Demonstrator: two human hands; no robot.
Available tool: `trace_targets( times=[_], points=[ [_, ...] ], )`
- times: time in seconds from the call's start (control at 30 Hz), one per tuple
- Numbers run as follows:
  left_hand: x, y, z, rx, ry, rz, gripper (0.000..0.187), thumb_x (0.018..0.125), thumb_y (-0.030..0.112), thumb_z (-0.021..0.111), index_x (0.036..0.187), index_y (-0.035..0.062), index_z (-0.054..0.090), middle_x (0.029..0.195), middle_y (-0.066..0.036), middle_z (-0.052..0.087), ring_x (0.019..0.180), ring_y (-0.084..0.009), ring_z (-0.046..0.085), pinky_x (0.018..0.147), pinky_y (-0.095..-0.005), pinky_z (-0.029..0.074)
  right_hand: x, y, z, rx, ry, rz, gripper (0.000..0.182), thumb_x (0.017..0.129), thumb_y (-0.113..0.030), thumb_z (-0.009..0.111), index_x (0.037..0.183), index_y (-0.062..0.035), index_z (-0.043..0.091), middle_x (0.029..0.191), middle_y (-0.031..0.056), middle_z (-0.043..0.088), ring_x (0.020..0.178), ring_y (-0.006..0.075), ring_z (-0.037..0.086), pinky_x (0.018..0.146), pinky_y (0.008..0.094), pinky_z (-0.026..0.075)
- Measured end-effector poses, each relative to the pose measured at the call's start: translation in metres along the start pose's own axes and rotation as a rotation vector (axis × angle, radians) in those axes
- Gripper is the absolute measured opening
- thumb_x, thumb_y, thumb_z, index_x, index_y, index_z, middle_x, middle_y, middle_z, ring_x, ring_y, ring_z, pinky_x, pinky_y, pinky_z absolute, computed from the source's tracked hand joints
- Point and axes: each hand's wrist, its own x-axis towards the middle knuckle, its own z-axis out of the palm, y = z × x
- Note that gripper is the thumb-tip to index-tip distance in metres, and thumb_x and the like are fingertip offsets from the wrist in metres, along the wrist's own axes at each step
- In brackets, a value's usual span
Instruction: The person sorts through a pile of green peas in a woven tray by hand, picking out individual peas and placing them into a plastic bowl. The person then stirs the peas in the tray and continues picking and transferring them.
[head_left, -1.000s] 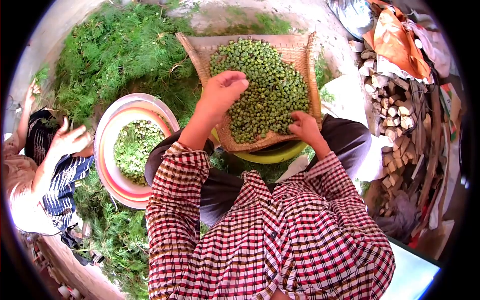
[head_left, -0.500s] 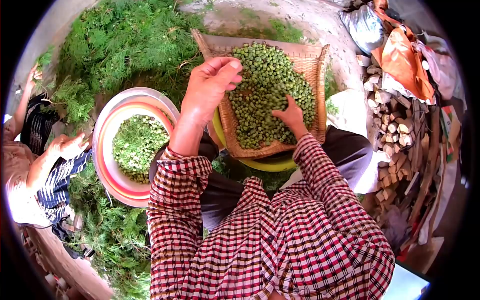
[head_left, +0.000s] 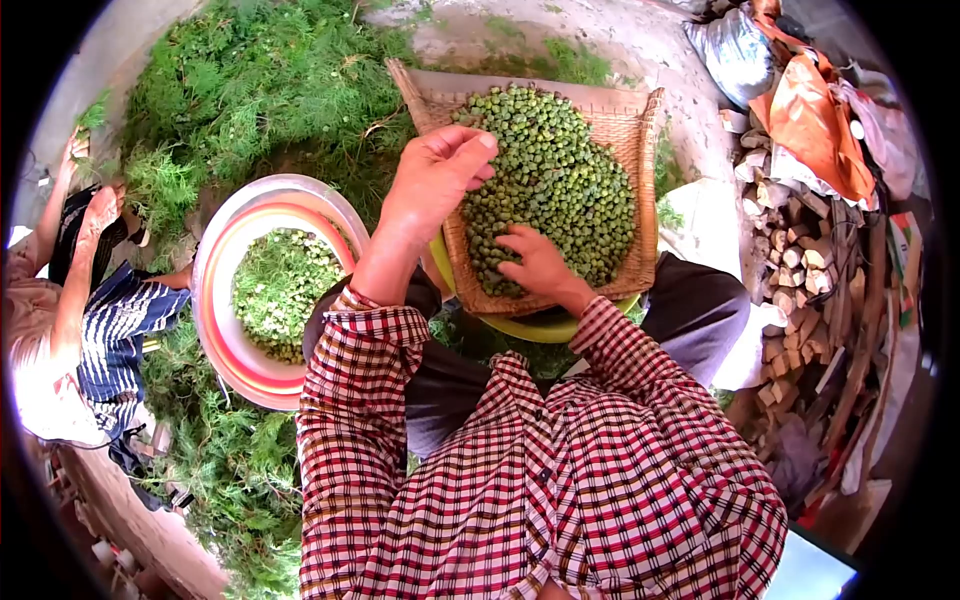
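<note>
A woven wicker tray point(head_left: 643, 150), heaped with small round green cones point(head_left: 560, 180), lies in front of my knees on a yellow-green basin point(head_left: 560, 330). Above the tray's left side, my left hand point(head_left: 440, 180) is closed, thumb pressed to the fingers. Whatever it may hold is hidden. My right hand point(head_left: 540, 268) rests low over the near part of the cones, thumb and fingers apart, holding nothing that I can see.
To the left stands a red-rimmed basin point(head_left: 213, 285) of green cones and sprigs. Cut evergreen branches point(head_left: 260, 90) cover the ground there. Another person point(head_left: 50, 310) sits at the far left. Stacked firewood point(head_left: 800, 260) and an orange bag point(head_left: 810, 125) are on the right.
My right hand has moved left and nearer across the cones. My left hand has shifted slightly right, still closed. The other person's hand has moved away from the red-rimmed basin.
</note>
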Motion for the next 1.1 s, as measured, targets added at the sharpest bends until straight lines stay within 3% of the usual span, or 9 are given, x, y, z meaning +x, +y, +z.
trace_targets(
  times=[0.07,0.13,0.23,0.5,0.67,0.73,0.77,1.0,1.1],
  points=[
    [-0.002,-0.002,0.002,-0.002,-0.063,-0.023,0.026,0.084,0.025,0.058,0.095,0.0021,0.062,0.087,-0.005,0.064,0.074,-0.0123,0.06,0.065,-0.024,0.047,0.002,0.022,-0.017,0.014,0.0,0.014,0.04,0.072,-0.021,0.064,0.107,-0.003,0.058,0.103,0.0183,0.057,0.092,0.0287,0.057,0.079,0.0356,0.046],
    [-0.002,-0.002,0.001,0.008,-0.068,-0.022,0.026,0.084,0.026,0.058,0.096,0.002,0.061,0.088,-0.006,0.064,0.075,-0.0122,0.06,0.065,-0.024,0.047,0.003,0.035,-0.036,-0.007,0.009,0.281,0.036,0.072,-0.019,0.063,0.102,0.0,0.059,0.093,0.0156,0.061,0.081,0.025,0.06,0.071,0.0342,0.048],
    [-0.004,-0.001,0.002,-0.005,-0.053,-0.026,0.027,0.084,0.026,0.058,0.096,0.002,0.061,0.088,-0.005,0.064,0.075,-0.0121,0.06,0.066,-0.0239,0.047,0.012,0.057,-0.054,-0.026,0.118,0.364,0.034,0.072,-0.017,0.064,0.101,-0.0002,0.06,0.09,0.0165,0.061,0.076,0.0246,0.061,0.067,0.0342,0.049],
    [-0.004,-0.002,0.0,-0.006,-0.071,-0.019,0.024,0.085,0.025,0.057,0.094,0.0026,0.062,0.087,-0.003,0.063,0.075,-0.0117,0.059,0.067,-0.0238,0.046,0.051,0.079,-0.034,-0.398,0.182,0.314,0.023,0.077,-0.013,0.06,0.1,-0.0142,0.058,0.092,0.0093,0.049,0.078,0.0275,0.054,0.067,0.04,0.045],
    [-0.001,-0.005,-0.002,-0.018,-0.088,-0.021,0.024,0.086,0.024,0.056,0.094,0.0025,0.062,0.086,-0.003,0.063,0.074,-0.011,0.059,0.068,-0.0234,0.046,0.057,0.088,-0.032,-0.409,0.227,0.318,0.016,0.077,-0.013,0.059,0.093,-0.0136,0.059,0.086,0.0105,0.053,0.072,0.0286,0.055,0.062,0.041,0.046],
    [-0.001,-0.004,-0.001,0.029,-0.102,-0.01,0.024,0.086,0.024,0.056,0.093,0.0026,0.062,0.085,-0.002,0.062,0.074,-0.0103,0.058,0.067,-0.0233,0.046,0.06,0.091,-0.036,-0.393,0.079,0.455,0.009,0.078,-0.016,0.059,0.085,-0.0097,0.06,0.079,0.012,0.055,0.071,0.029,0.055,0.062,0.042,0.046],
    [-0.001,-0.003,0.0,0.029,-0.103,-0.009,0.024,0.086,0.024,0.056,0.093,0.0026,0.062,0.085,-0.002,0.062,0.074,-0.0103,0.058,0.067,-0.0233,0.046,0.056,0.092,-0.036,-0.379,0.19,0.401,0.014,0.078,-0.019,0.06,0.078,-0.0048,0.059,0.074,0.0123,0.058,0.066,0.0291,0.055,0.06,0.0416,0.045],
    [-0.003,-0.003,-0.001,0.027,-0.107,-0.021,0.024,0.086,0.024,0.056,0.093,0.0023,0.062,0.084,-0.002,0.063,0.073,-0.0101,0.058,0.067,-0.0233,0.046,0.025,0.098,-0.047,-0.131,0.25,0.463,0.017,0.081,-0.018,0.056,0.076,-0.0016,0.056,0.065,0.0101,0.056,0.061,0.022,0.059,0.055,0.0364,0.046],
    [-0.004,-0.002,0.0,0.034,-0.097,-0.022,0.023,0.086,0.024,0.056,0.092,0.0026,0.062,0.084,-0.002,0.063,0.072,-0.01,0.058,0.067,-0.0231,0.046,0.018,0.091,-0.056,0.138,0.128,0.6,0.017,0.078,-0.017,0.054,0.073,-0.0004,0.054,0.065,0.0114,0.059,0.052,0.0163,0.058,0.055,0.0318,0.047]
  ],
)
